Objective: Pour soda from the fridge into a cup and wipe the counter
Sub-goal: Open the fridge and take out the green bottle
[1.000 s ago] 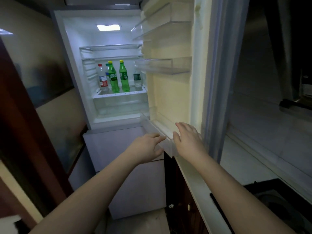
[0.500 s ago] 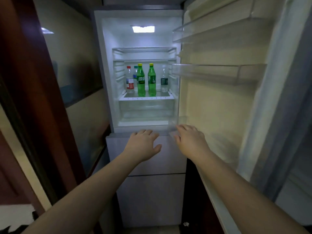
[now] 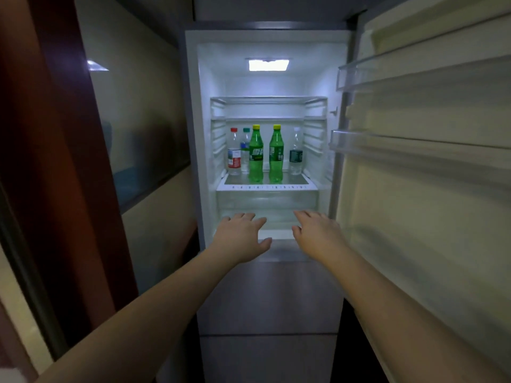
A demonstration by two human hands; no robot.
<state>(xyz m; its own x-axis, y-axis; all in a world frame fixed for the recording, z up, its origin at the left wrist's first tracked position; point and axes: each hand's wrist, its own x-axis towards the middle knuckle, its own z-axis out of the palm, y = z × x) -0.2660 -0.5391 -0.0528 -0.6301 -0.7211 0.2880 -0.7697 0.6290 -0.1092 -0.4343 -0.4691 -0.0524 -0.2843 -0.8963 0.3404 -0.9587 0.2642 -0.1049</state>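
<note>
The fridge (image 3: pixel 193 134) stands open and lit straight ahead. On its glass shelf (image 3: pixel 265 186) stand two green soda bottles with yellow caps, one on the left (image 3: pixel 255 154) and one on the right (image 3: pixel 276 154). Clear bottles flank them: a red-capped one (image 3: pixel 234 153), a green-capped one (image 3: pixel 245 150) and one with a dark label (image 3: pixel 296 153). My left hand (image 3: pixel 240 236) and my right hand (image 3: pixel 318 233) reach forward below the shelf, palms down, fingers spread, holding nothing. No cup or cloth is in sight.
The fridge door (image 3: pixel 428 189) hangs open on the right, with clear door bins (image 3: pixel 387 145) jutting out. A wall with a glass panel (image 3: pixel 138 134) and a dark red wooden frame (image 3: pixel 55 161) close in on the left. Closed lower drawers (image 3: pixel 268 299) sit under my hands.
My view has swung left and closer, so the fridge interior is now centred. Both hands have left the door's lower bin edge and moved forward to the fridge's lower opening.
</note>
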